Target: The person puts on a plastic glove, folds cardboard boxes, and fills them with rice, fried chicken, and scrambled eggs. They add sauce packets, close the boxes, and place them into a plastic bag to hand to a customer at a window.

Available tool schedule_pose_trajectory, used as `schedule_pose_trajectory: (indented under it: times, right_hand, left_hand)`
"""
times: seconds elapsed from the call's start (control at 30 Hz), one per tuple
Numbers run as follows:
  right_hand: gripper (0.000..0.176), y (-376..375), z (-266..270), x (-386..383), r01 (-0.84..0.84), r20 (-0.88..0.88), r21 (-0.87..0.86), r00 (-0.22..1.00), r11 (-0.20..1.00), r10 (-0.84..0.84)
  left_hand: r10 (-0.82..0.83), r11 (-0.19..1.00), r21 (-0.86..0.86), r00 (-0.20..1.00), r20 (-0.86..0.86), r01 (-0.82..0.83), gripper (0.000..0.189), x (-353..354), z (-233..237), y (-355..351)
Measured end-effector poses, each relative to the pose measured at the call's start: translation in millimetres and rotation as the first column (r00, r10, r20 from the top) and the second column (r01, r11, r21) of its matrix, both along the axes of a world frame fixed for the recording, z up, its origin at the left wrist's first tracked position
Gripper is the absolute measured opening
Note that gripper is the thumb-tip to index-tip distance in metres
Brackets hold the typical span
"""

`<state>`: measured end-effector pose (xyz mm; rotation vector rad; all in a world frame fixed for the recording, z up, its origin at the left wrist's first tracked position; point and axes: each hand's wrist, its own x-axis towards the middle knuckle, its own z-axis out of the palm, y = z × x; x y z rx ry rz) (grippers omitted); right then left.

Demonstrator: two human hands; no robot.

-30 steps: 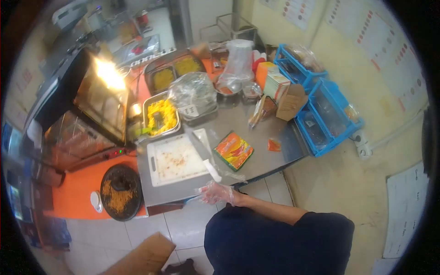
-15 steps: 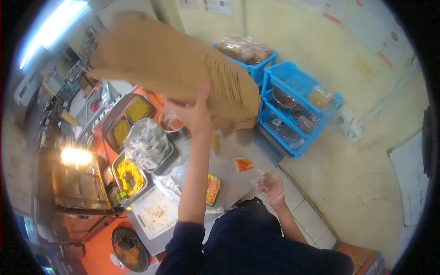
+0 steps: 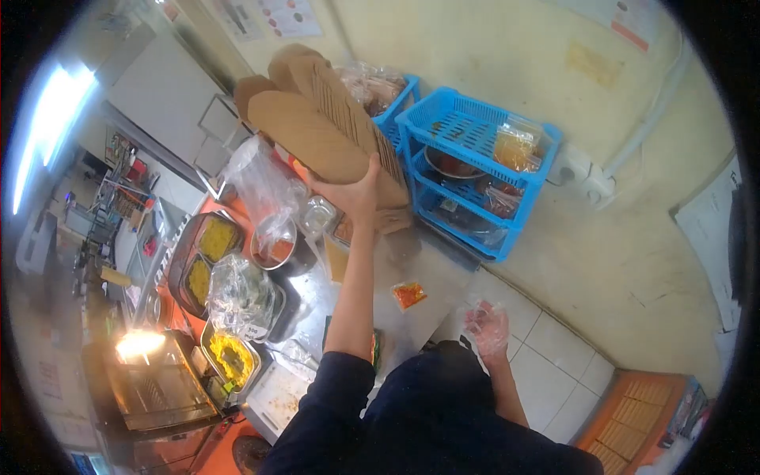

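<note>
My left hand (image 3: 354, 192) grips the lower edge of a brown cardboard piece (image 3: 317, 131), thumb on its face. The cardboard stands tilted at the back of the metal counter, beside the blue racks. My right hand (image 3: 487, 327), in a clear plastic glove, hangs low at the counter's right edge, palm up with fingers loosely curled; whether anything lies under the plastic is hard to tell. Between the hands, a small orange-red packet (image 3: 409, 296) lies on the counter. A metal pot (image 3: 294, 252) with reddish contents stands left of my left forearm.
Blue racks (image 3: 475, 170) with bags and a bowl stand against the wall. To the left are trays of yellow food (image 3: 231, 358), a plastic-wrapped bundle (image 3: 241, 297), a white board (image 3: 279, 396) and a lit glass case (image 3: 158, 384). A wooden-slatted crate (image 3: 633, 419) sits lower right.
The cardboard has been lowered and turned more upright, showing folded layers. My left hand moved with it. The view has shifted, and my right hand remains low at the side.
</note>
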<state>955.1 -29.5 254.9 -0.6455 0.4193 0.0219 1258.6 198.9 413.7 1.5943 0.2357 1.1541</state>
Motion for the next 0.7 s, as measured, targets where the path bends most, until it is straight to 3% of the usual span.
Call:
schedule_pose_trajectory:
  times: [0.2, 0.4, 0.6, 0.7]
  right_hand:
    - [0.059, -12.3, -10.5, 13.1, -0.023, 0.075, -0.047, 0.997, 0.999, 0.026]
    - [0.06, -15.5, -14.4, 11.1, -0.003, -0.004, -0.1, 1.0, 0.995, 0.002]
    - [0.059, -9.8, -15.4, 9.3, 0.025, -0.056, -0.094, 0.998, 0.995, -0.031]
    - [0.059, -9.0, -6.4, 10.2, -0.012, -0.083, -0.135, 0.997, 0.991, 0.001]
  left_hand:
    - [0.037, 0.991, 0.129, 0.999, 0.04, -0.042, 0.128, 1.7, 4.3, -3.3]
    - [-0.071, 0.984, 0.163, 0.997, -0.039, 0.076, 0.133, -20.2, -8.8, -27.9]
    - [-0.043, 0.993, 0.111, 0.999, 0.018, 0.041, 0.127, -25.4, 3.5, -28.1]
    - [-0.004, 1.0, -0.03, 0.997, 0.074, 0.006, 0.124, -4.1, 29.7, -16.0]
